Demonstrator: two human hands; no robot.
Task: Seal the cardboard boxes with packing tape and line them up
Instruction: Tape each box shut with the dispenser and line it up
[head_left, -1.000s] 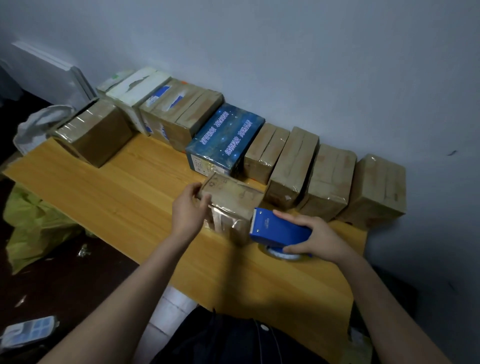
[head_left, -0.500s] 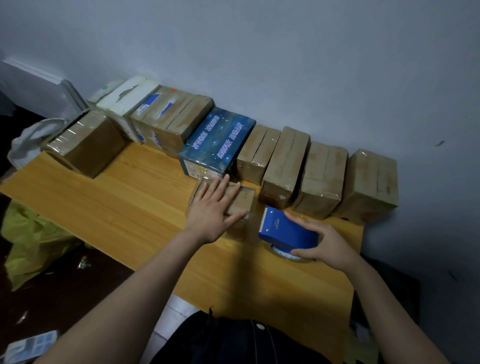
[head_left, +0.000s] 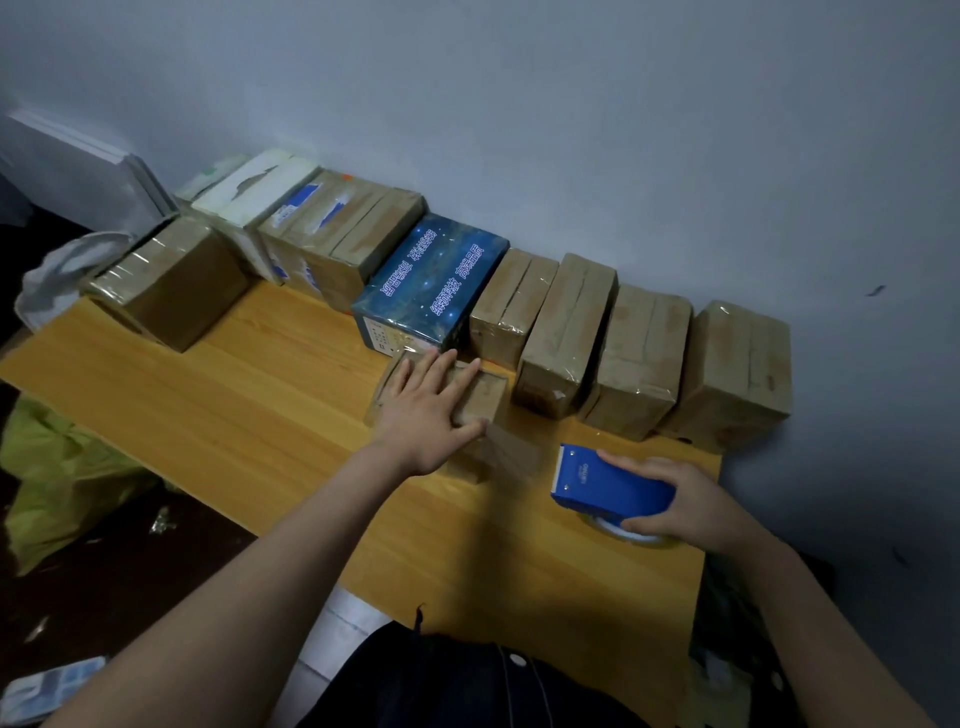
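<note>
A small brown cardboard box (head_left: 491, 397) lies on the wooden table (head_left: 249, 395), in front of the row of boxes. My left hand (head_left: 428, 410) presses flat on its top with straight fingers. A strip of clear tape (head_left: 519, 452) runs from the box's near side toward the blue tape dispenser (head_left: 608, 486). My right hand (head_left: 685, 506) grips the dispenser, to the right of the box, low over the table. Along the wall stands a line of taped boxes, among them a dark blue printed box (head_left: 434, 280) and several brown ones (head_left: 641, 353).
A taped brown box (head_left: 171, 283) stands apart at the table's far left. White boards (head_left: 83, 176) lean against the wall behind it. A yellow-green bag (head_left: 57, 483) lies on the dark floor at left. The table's right edge meets the wall corner.
My left hand went from gripping the tilted small box to pressing flat on its top, and the box now lies level. My right hand drew the dispenser rightward, away from the box, stretching tape.
</note>
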